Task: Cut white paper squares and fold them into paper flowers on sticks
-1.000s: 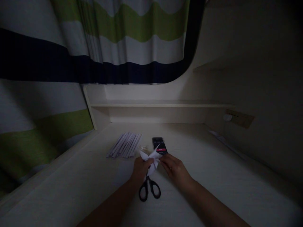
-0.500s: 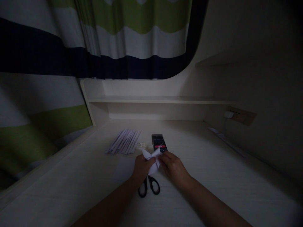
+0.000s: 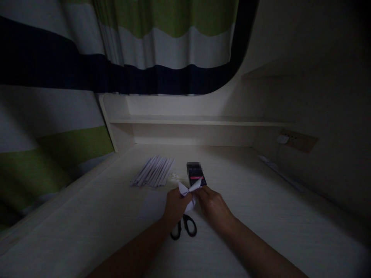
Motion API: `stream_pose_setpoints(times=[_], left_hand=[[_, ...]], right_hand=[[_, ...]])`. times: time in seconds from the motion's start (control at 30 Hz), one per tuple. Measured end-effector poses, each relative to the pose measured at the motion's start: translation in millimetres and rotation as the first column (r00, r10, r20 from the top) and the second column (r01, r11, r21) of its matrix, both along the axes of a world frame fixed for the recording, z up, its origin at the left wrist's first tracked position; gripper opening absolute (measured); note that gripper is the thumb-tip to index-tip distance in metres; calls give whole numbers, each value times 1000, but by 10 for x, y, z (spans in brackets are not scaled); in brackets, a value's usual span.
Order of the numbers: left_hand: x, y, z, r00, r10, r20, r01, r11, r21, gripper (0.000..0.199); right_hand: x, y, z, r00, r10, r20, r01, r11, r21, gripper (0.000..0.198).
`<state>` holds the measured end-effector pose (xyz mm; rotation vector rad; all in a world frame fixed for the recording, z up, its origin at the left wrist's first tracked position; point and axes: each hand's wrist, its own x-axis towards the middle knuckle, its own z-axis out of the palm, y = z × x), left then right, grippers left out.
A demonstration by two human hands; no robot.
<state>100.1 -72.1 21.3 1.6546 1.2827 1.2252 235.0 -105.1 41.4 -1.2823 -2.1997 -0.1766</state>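
Between my two hands is a piece of white paper [image 3: 193,187] with folded, pointed corners standing up, like a paper pinwheel. My left hand [image 3: 175,202] pinches its left side, thumb on top. At the right side, the fingers of my right hand [image 3: 213,200] are closed on the paper; their tips are partly hidden. Black-handled scissors [image 3: 189,227] lie just below the paper, blades out of sight under my left hand. A flat white sheet [image 3: 150,204] lies left of my left hand. Just beyond the paper is a dark phone [image 3: 194,170] with a lit screen.
A bundle of rolled paper sticks [image 3: 153,172] lies at the back left. Beside it are small pale bits [image 3: 174,175]. A shelf [image 3: 199,120] runs along the back, a striped curtain [image 3: 174,50] hangs above, and a socket with a plug [image 3: 283,139] is on the right wall.
The folded paper has turned slightly in my hands, its upper points now tilted differently. My left hand has shifted a little up and to the right. The view has moved slightly.
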Motion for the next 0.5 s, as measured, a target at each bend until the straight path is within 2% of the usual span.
stream_pose_setpoints(times=[0.27, 0.5], left_hand=[[6, -24, 29, 993, 62, -97, -57, 997, 46, 15], [8, -52, 93, 994, 77, -76, -73, 996, 53, 16]], right_hand=[[-42, -35, 27, 995, -33, 98, 35, 999, -18, 22], [-93, 0, -107, 996, -89, -17, 89, 995, 54, 19]])
